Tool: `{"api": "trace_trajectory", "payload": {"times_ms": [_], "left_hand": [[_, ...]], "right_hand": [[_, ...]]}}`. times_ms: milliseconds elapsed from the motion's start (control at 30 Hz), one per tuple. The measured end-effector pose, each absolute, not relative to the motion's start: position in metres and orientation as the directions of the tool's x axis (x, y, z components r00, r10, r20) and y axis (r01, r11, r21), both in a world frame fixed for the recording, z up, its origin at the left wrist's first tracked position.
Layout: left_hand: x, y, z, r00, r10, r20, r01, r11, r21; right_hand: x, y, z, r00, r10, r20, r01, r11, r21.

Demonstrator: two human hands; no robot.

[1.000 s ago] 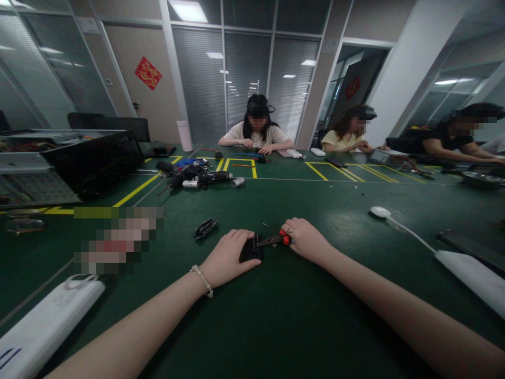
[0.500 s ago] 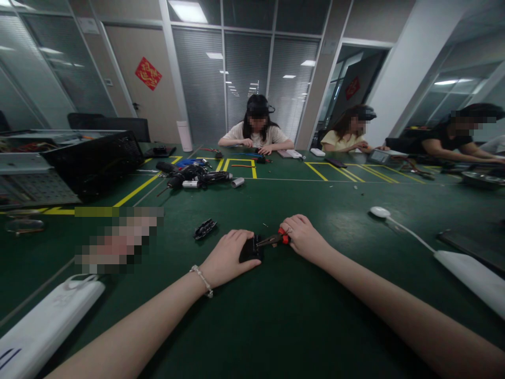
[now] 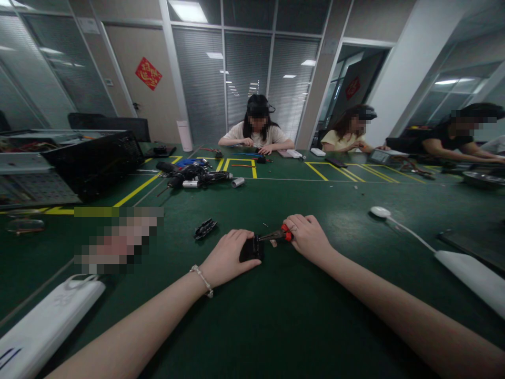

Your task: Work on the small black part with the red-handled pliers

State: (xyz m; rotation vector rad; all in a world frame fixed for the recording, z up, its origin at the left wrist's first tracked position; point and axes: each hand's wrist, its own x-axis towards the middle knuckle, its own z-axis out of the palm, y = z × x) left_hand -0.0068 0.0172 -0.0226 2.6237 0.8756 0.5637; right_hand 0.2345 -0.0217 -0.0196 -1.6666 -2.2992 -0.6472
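My left hand [image 3: 228, 257], with a bracelet at the wrist, is closed around a small black rectangular part [image 3: 251, 251] on the green table. Its thumb lies along the near edge and the fingers along the far side. Red-handled needle-nose pliers [image 3: 285, 232] are gripped in my right hand [image 3: 310, 235]. The jaws point left and meet the upper right edge of the black part; whether they pinch anything there is too small to tell. A tiny light scrap [image 3: 273, 243] lies just below the pliers. Left of my hands rests a separate black slotted piece [image 3: 205, 229].
Tangled black cables and tools [image 3: 193, 175] lie farther back, with an open computer case [image 3: 94, 163] at left. A white device [image 3: 51, 321] sits at near left, another white device [image 3: 469, 279] with a cord at right. Several people sit across the table [image 3: 355, 295].
My right hand has shifted slightly right and tilted, bringing the plier handles a little lower and the jaws a little higher on the black part. My left hand stays in place.
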Motion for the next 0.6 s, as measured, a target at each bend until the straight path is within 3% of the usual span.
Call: {"api": "trace_trajectory", "payload": {"times_ms": [267, 600], "left_hand": [[-0.0078, 0.0181, -0.0225, 0.724, 0.64, 0.255, 0.501, -0.743, 0.443], [-0.0063, 0.0171, -0.0214, 0.728, 0.63, 0.27, 0.49, -0.754, 0.437]], "right_hand": [[0.2374, -0.0172, -0.0236, -0.291, 0.845, 0.449, 0.957, 0.264, 0.123], [0.2316, -0.0211, -0.0186, -0.385, 0.831, 0.402, 0.919, 0.304, 0.25]]}}
